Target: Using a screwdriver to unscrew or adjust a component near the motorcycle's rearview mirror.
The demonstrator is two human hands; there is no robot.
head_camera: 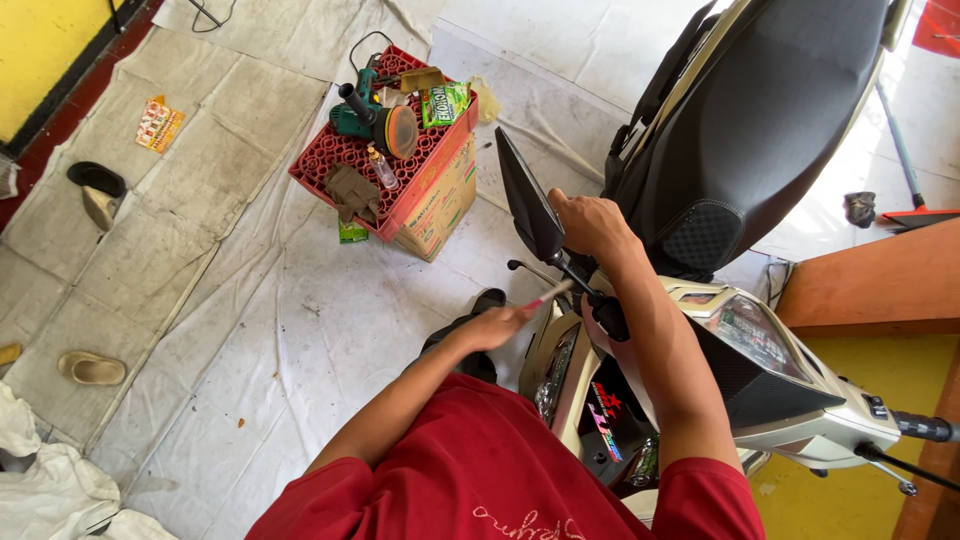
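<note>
**Black mirror, thin brush, cream scooter**

Black and glossy, the scooter's mirror is a flat angular shape on a thin dark stalk, and our right hand curls over its back edge, fingers closed around the housing. Our left hand pinches a slim stick-like tool, pale with a reddish end, its tip pointing up toward the mirror stalk and the handlebar grip; whether it is a brush or a small driver we cannot tell. Both arms come out of red short sleeves of soft knit cloth.

We stand at the front of the scooter, whose smooth cream plastic panels curve around a clear speedometer lens. Behind it stretches the black seat, matte vinyl with a diamond-textured patch at its near end.

Off to the left, well apart from our hands, a red plastic crate with a gridded lattice sits upside down on a cardboard box. On it lie a green power polisher with a round orange pad, a small clear bottle and a crumpled olive rag.

Pale, stained woven sheeting covers the floor in overlapping panels. Loose sandals lie on it near the left edge.
</note>
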